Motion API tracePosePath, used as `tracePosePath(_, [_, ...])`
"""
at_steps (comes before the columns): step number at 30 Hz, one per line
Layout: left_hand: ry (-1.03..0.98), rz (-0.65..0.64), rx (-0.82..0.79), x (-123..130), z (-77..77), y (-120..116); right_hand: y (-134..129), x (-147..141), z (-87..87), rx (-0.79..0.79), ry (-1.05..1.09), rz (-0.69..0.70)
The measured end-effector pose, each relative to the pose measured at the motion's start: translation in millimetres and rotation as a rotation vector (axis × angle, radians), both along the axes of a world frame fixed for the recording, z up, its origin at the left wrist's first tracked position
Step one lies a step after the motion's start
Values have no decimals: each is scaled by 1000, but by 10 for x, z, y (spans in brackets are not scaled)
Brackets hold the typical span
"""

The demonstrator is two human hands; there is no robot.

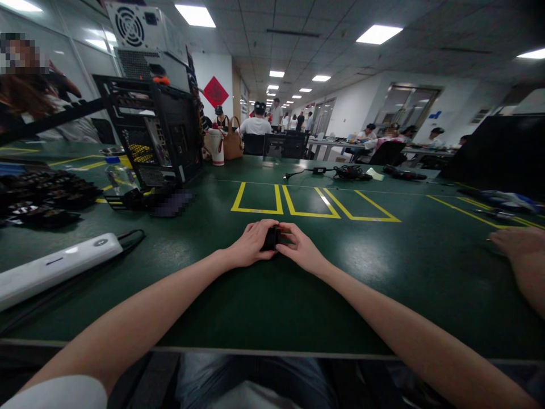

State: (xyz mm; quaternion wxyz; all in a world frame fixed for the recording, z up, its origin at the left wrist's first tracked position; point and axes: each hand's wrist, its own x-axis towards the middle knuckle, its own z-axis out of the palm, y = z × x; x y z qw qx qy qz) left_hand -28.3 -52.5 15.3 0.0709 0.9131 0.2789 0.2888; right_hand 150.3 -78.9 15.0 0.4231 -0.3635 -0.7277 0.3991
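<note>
Both my hands meet around a small black blocky object (pixel 269 240) low over the green table, in the middle of the view. My left hand (pixel 251 243) wraps it from the left, fingers over its top and thumb along the near side. From the right, the fingertips of my right hand (pixel 298 245) pinch its edge. Much of the object is covered by my fingers, so its kind cannot be made out. Just beyond my hands, yellow tape outlines (pixel 310 216) mark the table top (pixel 272 307).
An open black computer case (pixel 170 133) stands at back left beside a bottle (pixel 121 177) and a heap of black parts (pixel 40 196). A white power strip (pixel 59 267) lies left. Cables (pixel 351 172) lie at the back. Another person's hand (pixel 522 250) rests at far right.
</note>
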Motion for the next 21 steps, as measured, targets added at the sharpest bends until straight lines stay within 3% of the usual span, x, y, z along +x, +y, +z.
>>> tracePosePath(8, [11,7,-6,-4,7,-7,31,-2,-26,-39,81,61])
tracePosePath(14, [4,6,-10,-3,24,-18,40,-3,-25,48,27,-18])
tracePosePath(21, [4,4,-18,-10,15,-12,25,0,-15,20,7,-21])
